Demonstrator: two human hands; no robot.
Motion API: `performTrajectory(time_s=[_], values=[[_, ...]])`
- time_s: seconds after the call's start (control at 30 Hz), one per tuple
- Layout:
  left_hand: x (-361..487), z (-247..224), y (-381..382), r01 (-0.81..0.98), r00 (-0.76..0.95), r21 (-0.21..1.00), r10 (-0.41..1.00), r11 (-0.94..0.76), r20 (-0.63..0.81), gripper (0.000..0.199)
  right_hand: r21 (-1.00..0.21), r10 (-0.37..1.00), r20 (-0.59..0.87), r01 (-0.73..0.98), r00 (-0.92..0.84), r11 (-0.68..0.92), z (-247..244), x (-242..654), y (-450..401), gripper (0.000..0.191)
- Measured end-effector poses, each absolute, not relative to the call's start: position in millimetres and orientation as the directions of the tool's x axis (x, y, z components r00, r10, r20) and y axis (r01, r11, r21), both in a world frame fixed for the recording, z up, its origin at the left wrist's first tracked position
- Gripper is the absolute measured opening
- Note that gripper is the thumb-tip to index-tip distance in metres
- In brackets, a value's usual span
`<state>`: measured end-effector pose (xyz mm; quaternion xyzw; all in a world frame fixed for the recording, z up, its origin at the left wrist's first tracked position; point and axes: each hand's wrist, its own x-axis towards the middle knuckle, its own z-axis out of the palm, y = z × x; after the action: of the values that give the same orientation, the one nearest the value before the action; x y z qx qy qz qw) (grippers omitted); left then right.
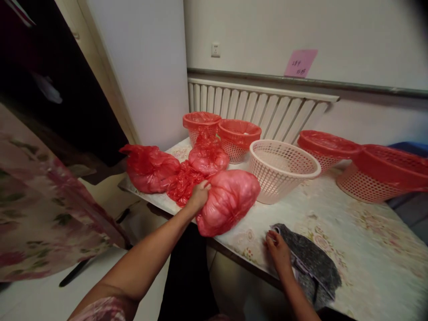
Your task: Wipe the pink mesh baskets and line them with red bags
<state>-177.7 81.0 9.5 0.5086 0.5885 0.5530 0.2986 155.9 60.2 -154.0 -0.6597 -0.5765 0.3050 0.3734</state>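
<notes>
My left hand (pixel 200 195) is closed on the gathered top of a full red plastic bag (pixel 230 200), which lies on its side at the table's front edge. Its contents look pale and lumpy through the film, but I cannot make them out. Beside it are crumpled red plastic (pixel 183 180) and two more filled red bags, one at the left corner (pixel 150 169) and one behind (pixel 209 156). Over the table to the right, my right hand (pixel 278 250) has loosely curled fingers with nothing visible in them. It is next to a dark grey cloth (pixel 310 256).
A bare pale plastic basket (pixel 282 174) stands just behind the held bag. Baskets lined with red bags stand at the back (pixel 239 138) and right (pixel 377 174). A radiator (pixel 254 104) runs along the wall. A floral curtain (pixel 47 205) hangs at left.
</notes>
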Motion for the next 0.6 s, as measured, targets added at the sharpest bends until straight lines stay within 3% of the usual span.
performTrajectory(time_s=[0.13, 0.23, 0.37, 0.47, 0.6], values=[[-217, 42, 88, 0.055, -0.509, 0.983, 0.842, -0.174, 0.177, 0.02, -0.797, 0.998, -0.004, 0.603, 0.061, -0.04, -154, 138, 63, 0.054], [-252, 77, 95, -0.113, -0.645, 0.937, 0.742, -0.33, 0.184, 0.013, -0.74, 0.999, 0.02, 0.672, 0.049, -0.019, -154, 128, 65, 0.048], [-302, 125, 120, 0.044, -0.774, 0.875, 0.537, -0.483, 0.335, 0.013, -0.641, 0.989, 0.147, 0.763, 0.01, 0.087, -154, 113, 67, 0.041], [-341, 148, 154, 0.203, -0.867, 0.921, 0.377, -0.333, 0.327, 0.017, -0.542, 0.963, 0.265, 0.819, -0.045, 0.187, -155, 102, 69, 0.035], [-389, 159, 205, 0.257, -0.921, 0.953, 0.257, -0.161, 0.292, 0.021, -0.464, 0.935, 0.329, 0.839, -0.134, 0.284, -157, 96, 70, 0.029]])
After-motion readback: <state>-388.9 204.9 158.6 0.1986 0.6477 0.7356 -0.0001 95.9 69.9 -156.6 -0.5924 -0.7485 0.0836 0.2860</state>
